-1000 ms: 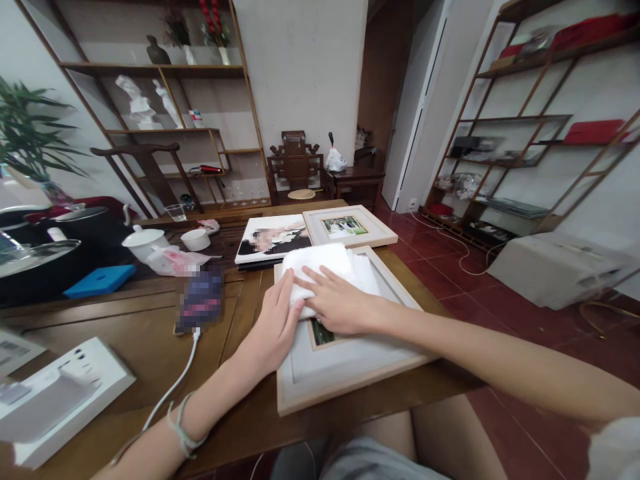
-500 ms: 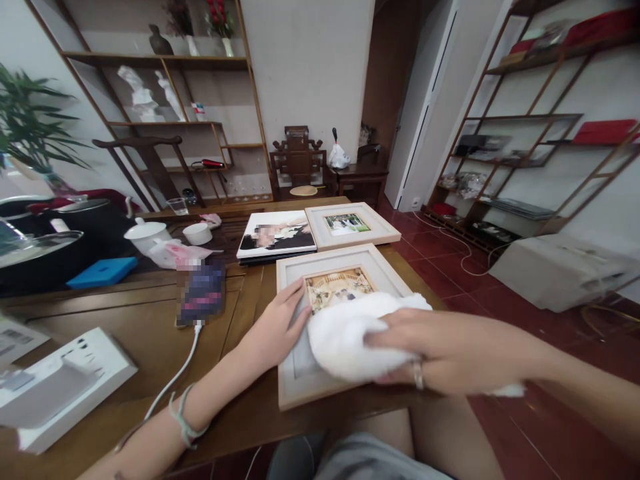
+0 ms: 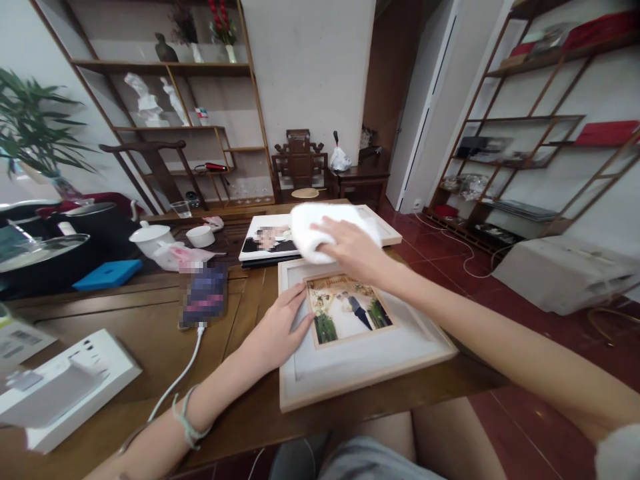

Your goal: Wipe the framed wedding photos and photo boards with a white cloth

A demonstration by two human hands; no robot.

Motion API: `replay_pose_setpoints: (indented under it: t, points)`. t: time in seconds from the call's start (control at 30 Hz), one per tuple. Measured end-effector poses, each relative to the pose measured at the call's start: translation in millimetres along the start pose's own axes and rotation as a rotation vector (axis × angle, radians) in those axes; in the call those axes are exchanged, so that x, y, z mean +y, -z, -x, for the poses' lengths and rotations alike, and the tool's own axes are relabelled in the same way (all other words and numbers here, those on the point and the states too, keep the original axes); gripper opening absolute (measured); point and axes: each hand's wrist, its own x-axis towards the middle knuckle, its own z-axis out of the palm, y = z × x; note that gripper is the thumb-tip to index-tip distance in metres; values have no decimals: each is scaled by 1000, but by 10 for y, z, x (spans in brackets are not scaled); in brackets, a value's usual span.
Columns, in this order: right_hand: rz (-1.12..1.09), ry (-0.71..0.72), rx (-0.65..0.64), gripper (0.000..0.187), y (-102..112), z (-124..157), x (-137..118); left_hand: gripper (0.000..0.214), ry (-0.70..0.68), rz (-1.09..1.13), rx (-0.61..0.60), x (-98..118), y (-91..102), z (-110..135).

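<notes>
A light wood picture frame (image 3: pixel 370 363) with a small couple photo (image 3: pixel 350 310) in its middle lies flat on the table before me. Resting on its left edge is my left hand (image 3: pixel 283 327), fingers stretched out and thumb apart. My right hand (image 3: pixel 350 247) grips a folded white cloth (image 3: pixel 313 230) at the far edge of this frame. The cloth covers most of a second wooden frame (image 3: pixel 393 230) behind it. To the left of that one, a white-edged photo panel (image 3: pixel 255 239) lies on a dark one, partly hidden by the cloth.
On the table's left are a phone (image 3: pixel 204 297) with a white cable, a white power strip (image 3: pixel 85 387), a blue box (image 3: pixel 107 274), a white teapot (image 3: pixel 151 239), a white cup (image 3: pixel 200 236) and dark pots (image 3: pixel 45 263). A beige case (image 3: pixel 555 273) stands on the floor at right.
My right hand has moved the cloth away from me, from the near part of the frame to its far edge, uncovering the photo. My left hand stays in place.
</notes>
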Motion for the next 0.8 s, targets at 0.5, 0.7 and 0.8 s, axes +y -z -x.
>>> replay_pose_setpoints:
  t: [0.5,0.7,0.8]
  points:
    - [-15,-11,-416,49,-28,485,327,43,16,21,43,-29,-30,-26]
    - [32,-132,-485,46,190,676,327,43,-1,21,39,-23,-31,-25]
    - [-25,-139,-516,45,369,770,96,42,12,20,43,-19,-40,-23]
